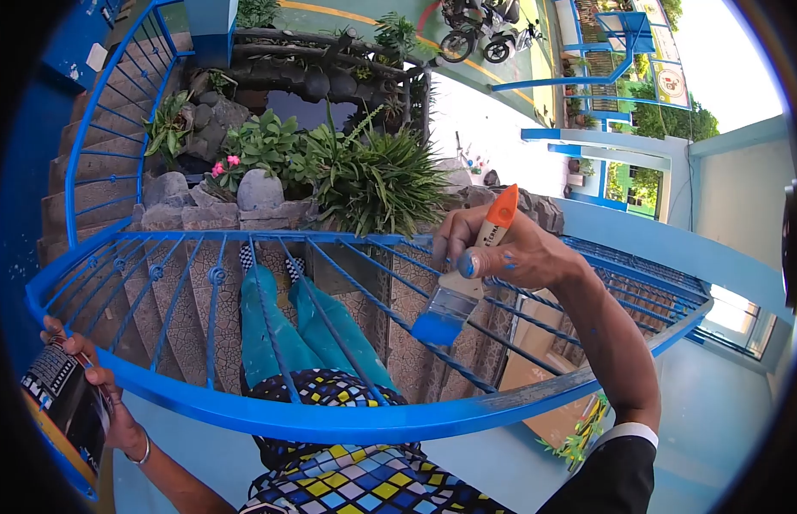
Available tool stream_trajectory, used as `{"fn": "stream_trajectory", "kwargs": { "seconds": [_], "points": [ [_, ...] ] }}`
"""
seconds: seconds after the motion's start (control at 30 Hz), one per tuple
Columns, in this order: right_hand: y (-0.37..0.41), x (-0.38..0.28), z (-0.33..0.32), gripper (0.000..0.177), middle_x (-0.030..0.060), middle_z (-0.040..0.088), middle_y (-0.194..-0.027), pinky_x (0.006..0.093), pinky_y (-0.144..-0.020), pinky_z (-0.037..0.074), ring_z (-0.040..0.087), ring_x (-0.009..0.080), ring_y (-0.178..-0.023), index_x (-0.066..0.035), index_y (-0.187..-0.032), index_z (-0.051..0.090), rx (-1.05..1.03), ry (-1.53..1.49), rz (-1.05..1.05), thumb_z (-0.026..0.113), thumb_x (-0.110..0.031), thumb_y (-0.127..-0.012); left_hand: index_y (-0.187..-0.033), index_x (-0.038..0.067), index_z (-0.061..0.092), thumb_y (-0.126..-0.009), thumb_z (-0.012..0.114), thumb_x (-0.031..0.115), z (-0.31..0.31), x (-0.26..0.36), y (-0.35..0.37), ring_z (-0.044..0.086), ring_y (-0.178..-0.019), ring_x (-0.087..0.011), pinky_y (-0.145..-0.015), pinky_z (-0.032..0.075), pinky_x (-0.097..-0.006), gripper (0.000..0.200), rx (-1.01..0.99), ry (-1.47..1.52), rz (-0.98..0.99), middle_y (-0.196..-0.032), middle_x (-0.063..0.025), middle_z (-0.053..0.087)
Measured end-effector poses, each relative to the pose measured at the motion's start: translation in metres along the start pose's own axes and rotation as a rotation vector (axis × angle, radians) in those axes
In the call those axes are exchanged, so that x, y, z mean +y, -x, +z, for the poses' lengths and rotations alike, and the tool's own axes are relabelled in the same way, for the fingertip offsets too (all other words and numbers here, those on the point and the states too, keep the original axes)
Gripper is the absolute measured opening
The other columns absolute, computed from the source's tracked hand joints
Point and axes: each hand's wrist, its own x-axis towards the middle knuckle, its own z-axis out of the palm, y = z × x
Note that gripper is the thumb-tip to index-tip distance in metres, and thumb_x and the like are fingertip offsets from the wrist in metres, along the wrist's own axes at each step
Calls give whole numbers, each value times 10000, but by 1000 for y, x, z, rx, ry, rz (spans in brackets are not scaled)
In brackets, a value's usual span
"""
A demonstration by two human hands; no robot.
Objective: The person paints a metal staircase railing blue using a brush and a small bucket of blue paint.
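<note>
Right hand [510,253]: grips brush [454,304] at railing [330,420].
Left hand [107,403]: clasps paint can [60,403] beside railing.
Stroke: along bars, thin.

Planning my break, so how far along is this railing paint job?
Done: the rail looks evenly blue on its left and middle. In hand: the right hand holds a brush, bristles blue; the left hand holds a can. Left: the rail's right stretch shows dull, worn patches.
</note>
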Motion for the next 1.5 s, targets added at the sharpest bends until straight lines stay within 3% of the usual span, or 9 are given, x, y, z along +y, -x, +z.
{"fn": "stream_trajectory", "kwargs": {
  "seconds": [0.17,0.33,0.57,0.7,0.83,1.0,1.2,1.37,1.5],
  "points": [
    [-8,7,11,513,61,736,-932,325,-739,530,682,164,-874,-37,-1009,762,-180,-53,242,991,-340,-664,-1625,171,246,-953,632,358,7,0,-14,336,-1457,-278,-1084,424,-608,797,6,-12,-39,-1716,-33,234],
    [-10,15,32,485,64,743,-899,319,-715,512,678,162,-832,-35,-1008,754,-315,-136,350,979,-319,-684,-1621,154,248,-974,612,317,9,9,-28,342,-1456,-281,-1103,427,-600,760,8,-15,-185,-1711,-39,240],
    [29,2,14,428,86,760,-892,322,-714,540,712,187,-830,3,-964,774,-423,-73,453,979,-247,-683,-1605,124,239,-985,618,269,16,-14,-38,321,-1461,-287,-1112,435,-589,741,-31,-69,-98,-1700,-71,226],
    [37,-9,-23,417,128,765,-885,344,-732,561,734,204,-841,2,-925,766,-464,35,364,986,-227,-655,-1601,121,240,-993,610,295,14,-13,-39,320,-1458,-286,-1104,438,-598,732,-43,-63,-97,-1703,-72,224],
    [17,7,7,423,94,767,-938,342,-747,545,711,186,-872,8,-964,768,-233,-149,128,964,-263,-705,-1608,125,241,-1006,591,307,12,-13,-33,318,-1459,-278,-1111,436,-596,719,-54,-67,-89,-1707,-57,221],
    [26,3,39,370,106,768,-971,366,-797,549,719,212,-912,-3,-1003,781,-437,-186,164,937,-200,-731,-1621,130,243,-1006,592,319,17,-12,-22,319,-1464,-273,-1114,445,-590,733,-42,-88,-63,-1715,-28,211],
    [75,-8,-17,434,117,769,-929,370,-801,554,725,226,-900,10,-977,784,-466,-18,346,970,-226,-663,-1628,136,234,-987,613,367,14,-7,-25,319,-1468,-270,-1115,460,-587,779,-60,-82,-72,-1717,-22,207],
    [71,-24,-26,413,147,770,-937,360,-797,574,741,243,-912,19,-945,769,-262,-235,27,974,-191,-654,-1627,135,229,-984,621,371,17,-2,-23,321,-1469,-275,-1097,478,-591,789,-46,-100,-81,-1714,-27,209],
    [61,-35,13,322,119,774,-995,366,-833,574,735,235,-953,5,-946,769,-337,-57,79,939,-121,-703,-1623,123,228,-983,627,367,24,0,-22,332,-1464,-287,-1080,488,-603,793,-42,-124,-74,-1710,-44,212]
  ]
}}
